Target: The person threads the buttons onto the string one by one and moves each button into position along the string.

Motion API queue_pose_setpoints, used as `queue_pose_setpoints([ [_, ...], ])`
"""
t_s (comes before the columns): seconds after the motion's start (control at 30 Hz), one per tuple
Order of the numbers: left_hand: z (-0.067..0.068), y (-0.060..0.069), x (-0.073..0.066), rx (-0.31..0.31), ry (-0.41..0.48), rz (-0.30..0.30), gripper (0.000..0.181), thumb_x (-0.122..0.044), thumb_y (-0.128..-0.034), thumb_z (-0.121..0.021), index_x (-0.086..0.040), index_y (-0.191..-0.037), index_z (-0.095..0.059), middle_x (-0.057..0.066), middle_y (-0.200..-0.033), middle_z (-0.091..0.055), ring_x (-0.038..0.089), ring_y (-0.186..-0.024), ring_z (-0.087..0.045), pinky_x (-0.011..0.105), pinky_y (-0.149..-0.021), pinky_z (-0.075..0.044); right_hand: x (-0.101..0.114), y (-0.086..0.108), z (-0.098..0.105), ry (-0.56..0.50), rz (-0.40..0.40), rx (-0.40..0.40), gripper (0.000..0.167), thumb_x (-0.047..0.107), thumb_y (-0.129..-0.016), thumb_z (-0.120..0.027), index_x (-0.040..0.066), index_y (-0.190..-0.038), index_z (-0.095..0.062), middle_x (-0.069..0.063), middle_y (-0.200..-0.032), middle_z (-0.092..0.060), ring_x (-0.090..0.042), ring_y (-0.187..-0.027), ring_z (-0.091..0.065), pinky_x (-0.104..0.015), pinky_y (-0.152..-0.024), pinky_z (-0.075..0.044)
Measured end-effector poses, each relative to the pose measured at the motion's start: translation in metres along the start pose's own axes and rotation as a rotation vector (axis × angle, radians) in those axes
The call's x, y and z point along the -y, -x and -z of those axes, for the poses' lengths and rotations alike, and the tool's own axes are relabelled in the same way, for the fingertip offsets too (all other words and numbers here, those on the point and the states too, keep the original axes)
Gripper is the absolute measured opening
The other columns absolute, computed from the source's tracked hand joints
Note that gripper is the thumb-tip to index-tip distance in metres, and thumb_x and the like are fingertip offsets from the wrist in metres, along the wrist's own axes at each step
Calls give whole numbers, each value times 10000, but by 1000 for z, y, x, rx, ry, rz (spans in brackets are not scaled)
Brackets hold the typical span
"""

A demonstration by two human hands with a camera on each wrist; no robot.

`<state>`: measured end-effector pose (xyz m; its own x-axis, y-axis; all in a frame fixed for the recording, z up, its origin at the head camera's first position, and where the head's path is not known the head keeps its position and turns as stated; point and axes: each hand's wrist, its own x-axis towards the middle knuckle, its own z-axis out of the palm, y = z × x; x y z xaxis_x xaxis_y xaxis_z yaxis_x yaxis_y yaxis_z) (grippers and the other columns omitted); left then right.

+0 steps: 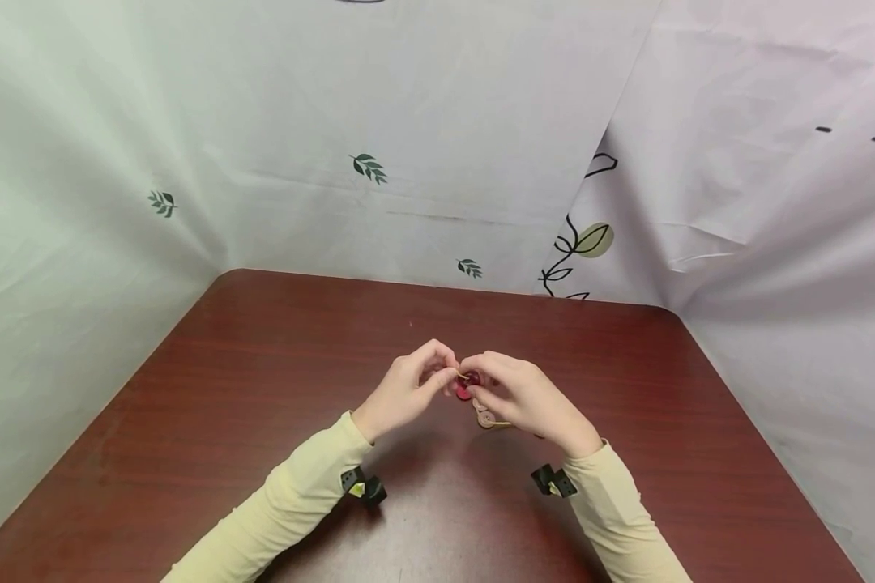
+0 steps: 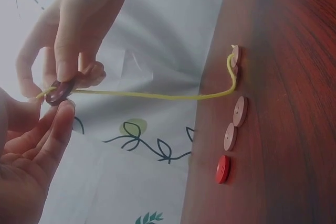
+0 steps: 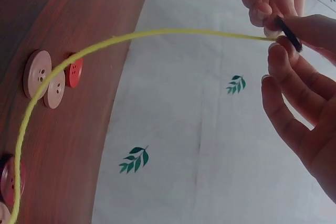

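Note:
My right hand (image 1: 532, 398) pinches a dark red button (image 2: 59, 93) above the table. A yellow string (image 2: 157, 96) passes through the button, and its short end shows at my left fingertips. The thumb and finger of my left hand (image 1: 403, 390) pinch that end close against the button. From the button's other side the string runs down to the table, lying over a pink button (image 2: 236, 56) there. On the table below the hands are pink buttons (image 3: 38, 74), a red button (image 3: 74, 72) and another dark red button (image 3: 10, 179).
The brown wooden table (image 1: 277, 340) spreads around both forearms. White cloth (image 1: 437, 97) with leaf prints hangs behind the table and at its sides. A small black device (image 1: 363, 487) is strapped at the left wrist, another (image 1: 554, 481) at the right.

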<state>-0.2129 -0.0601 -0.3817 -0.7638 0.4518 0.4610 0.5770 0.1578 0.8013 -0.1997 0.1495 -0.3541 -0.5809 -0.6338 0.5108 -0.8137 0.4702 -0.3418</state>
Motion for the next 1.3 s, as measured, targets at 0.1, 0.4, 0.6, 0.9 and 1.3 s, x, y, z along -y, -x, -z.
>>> queue_pose_setpoints([
  [0.1,0,-1,0,-4,7,4,76,-54,-935,-608,-60,-974,-544,108,-846,-679,261,-723,-670,236,-652,-530,1,-1,1,-17,-9,-5,308,0,-843,-686,153,-1107,-644,63,-892,-646,-18,-721,-530,-214,-626,-482],
  [0.4,2,0,-1,-22,27,41,54,-72,-957,-580,-69,-982,-532,102,-844,-694,277,-743,-673,235,-655,-526,6,-4,2,-121,-103,20,278,58,-830,-744,105,-1074,-617,27,-880,-675,-8,-717,-616,-259,-659,-547],
  [0.6,3,0,-2,-22,18,46,61,-94,-959,-584,-79,-983,-530,89,-830,-698,186,-727,-657,233,-658,-527,7,-4,3,-55,-145,25,301,127,-827,-764,127,-1077,-597,59,-832,-665,2,-716,-612,-245,-663,-546],
  [0.9,4,-1,-2,-24,8,46,52,-107,-972,-565,-75,-985,-525,138,-813,-706,237,-695,-650,237,-656,-529,5,-3,4,8,-170,34,337,112,-831,-755,135,-1140,-623,64,-847,-671,-11,-736,-601,-284,-689,-548],
  [1.3,5,-1,-2,-52,-23,55,42,-107,-977,-555,-88,-996,-523,82,-855,-718,116,-747,-639,241,-694,-505,7,-2,5,23,-232,62,309,206,-840,-759,181,-1119,-627,117,-780,-650,24,-684,-577,-223,-661,-507],
])
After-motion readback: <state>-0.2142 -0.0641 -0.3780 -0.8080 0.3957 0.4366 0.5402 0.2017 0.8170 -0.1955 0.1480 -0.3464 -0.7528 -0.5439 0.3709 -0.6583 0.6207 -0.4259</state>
